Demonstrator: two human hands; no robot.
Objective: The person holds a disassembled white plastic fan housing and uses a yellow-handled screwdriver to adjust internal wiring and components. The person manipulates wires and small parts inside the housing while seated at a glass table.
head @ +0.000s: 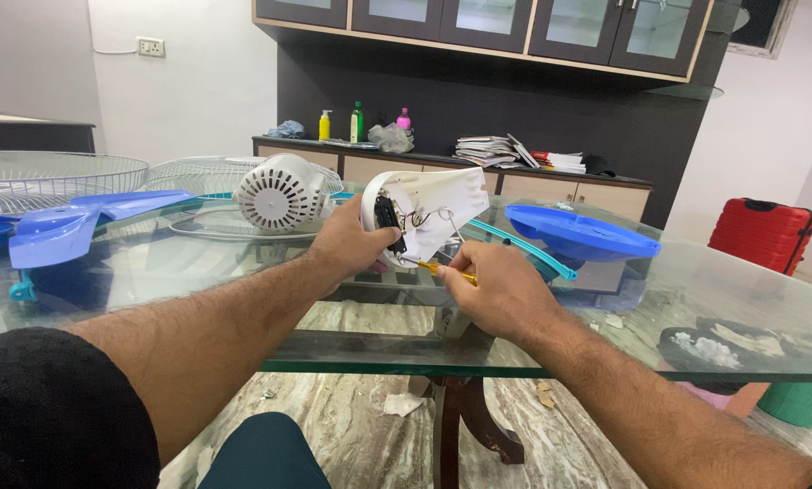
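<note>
Left hand (350, 243) grips the white fan housing (429, 213) above the glass surface (243, 272); right hand (496, 290) clenches a yellow screwdriver (442, 269), seemingly working a screw, needing steady aim.

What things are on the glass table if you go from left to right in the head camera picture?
Wire fan guard → blue fan blade → white fan motor → left hand holding the white open housing → right hand with a yellow-handled screwdriver → blue round fan base → dark plate.
</note>
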